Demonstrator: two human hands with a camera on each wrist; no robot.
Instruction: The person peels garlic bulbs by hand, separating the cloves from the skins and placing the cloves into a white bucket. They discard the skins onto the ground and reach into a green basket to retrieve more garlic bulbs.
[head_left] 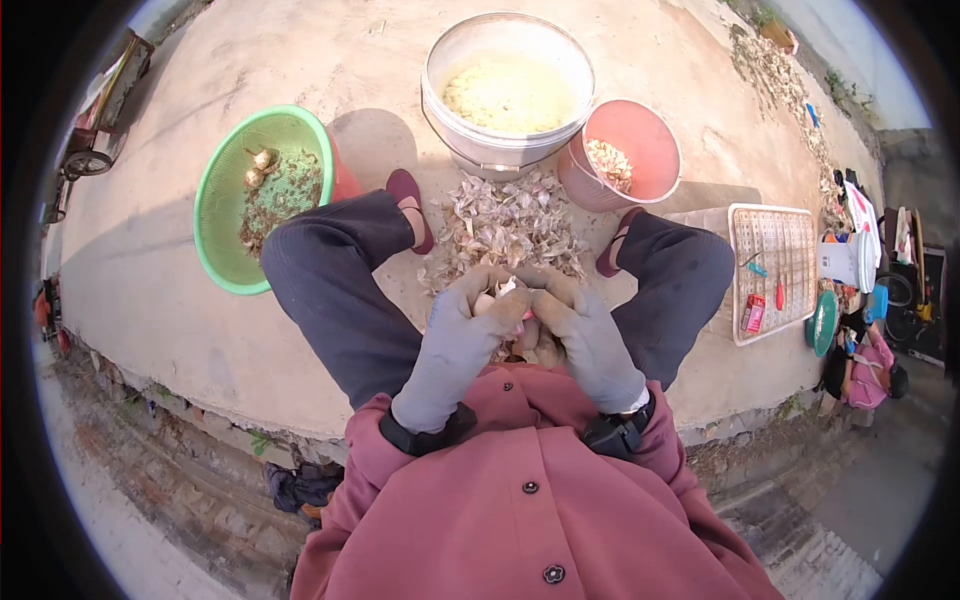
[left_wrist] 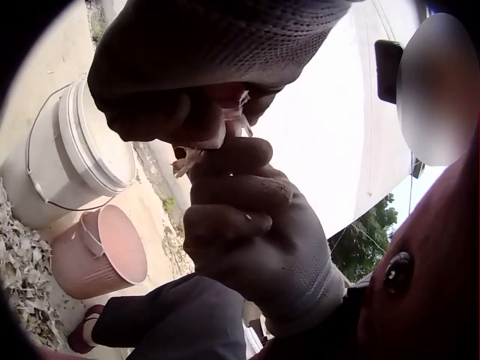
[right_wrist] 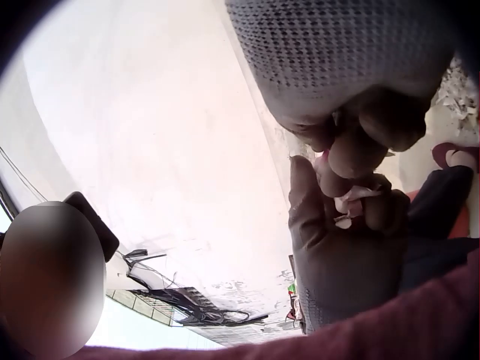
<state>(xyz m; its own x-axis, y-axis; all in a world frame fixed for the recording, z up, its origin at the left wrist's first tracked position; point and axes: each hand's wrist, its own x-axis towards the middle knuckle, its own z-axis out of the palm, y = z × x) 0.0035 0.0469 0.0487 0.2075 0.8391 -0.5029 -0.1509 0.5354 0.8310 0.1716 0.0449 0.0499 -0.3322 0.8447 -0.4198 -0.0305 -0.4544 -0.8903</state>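
Observation:
Both hands wear grey gloves and meet in front of the person's lap. The left hand grips garlic with its fingers curled, papery skin showing white at the thumb. Fingertips to fingertips with it, the right hand pinches the same garlic from the other side. In the left wrist view, loose garlic skin sticks out by the right hand's fingers. A small pink-red bit shows between the hands; what it is I cannot tell. Below them lies a heap of garlic skins between the feet.
Ahead stand a white bucket with pale cloves in liquid and a pink bucket holding cloves. A green basket with garlic bulbs is at left. A pale plastic crate carrying small items stands at right, near a pink bag.

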